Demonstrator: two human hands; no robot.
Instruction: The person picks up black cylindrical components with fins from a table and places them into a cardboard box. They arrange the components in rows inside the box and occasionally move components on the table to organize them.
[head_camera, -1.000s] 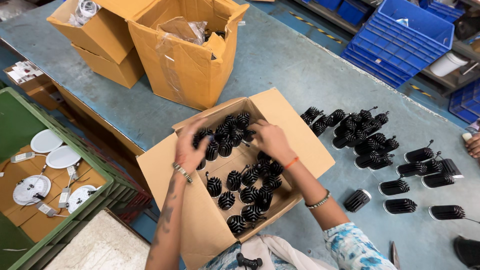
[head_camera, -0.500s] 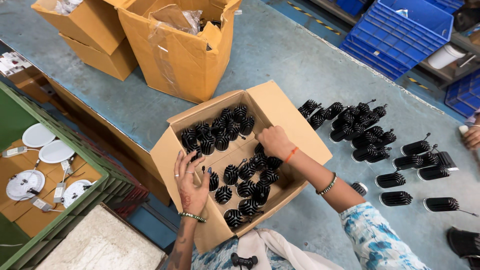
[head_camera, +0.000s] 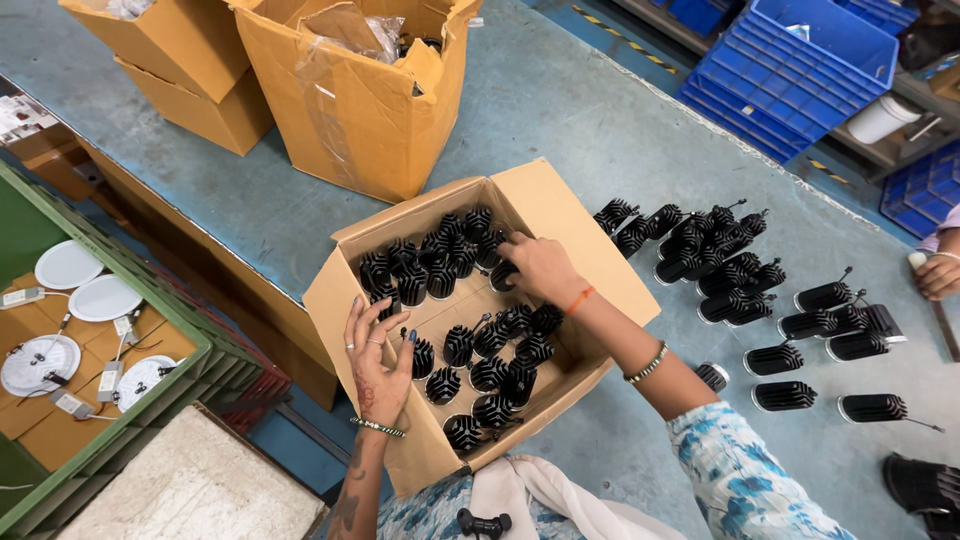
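Both hands work inside an open cardboard box (head_camera: 560, 215) that sits on a grey-blue table (head_camera: 560, 110). Left hand (head_camera: 378, 352) is held flat with the fingers spread, palm up, hovering over the near left part of the box and gripping nothing. Right hand (head_camera: 540, 268) reaches across to the far side, its fingers curled down onto one of the black finned heat sinks (head_camera: 500, 275); whether it has actually closed on that piece cannot be made out.

Inside the box the heat sinks (head_camera: 470, 350) stand upright in rows, each a small black cylinder ringed with thin radial fins, some trailing a short wire. One cluster fills the far corner, another the near right side, with bare cardboard between.

More of the same heat sinks (head_camera: 720, 250) lie on their sides on the table to the right of the box.
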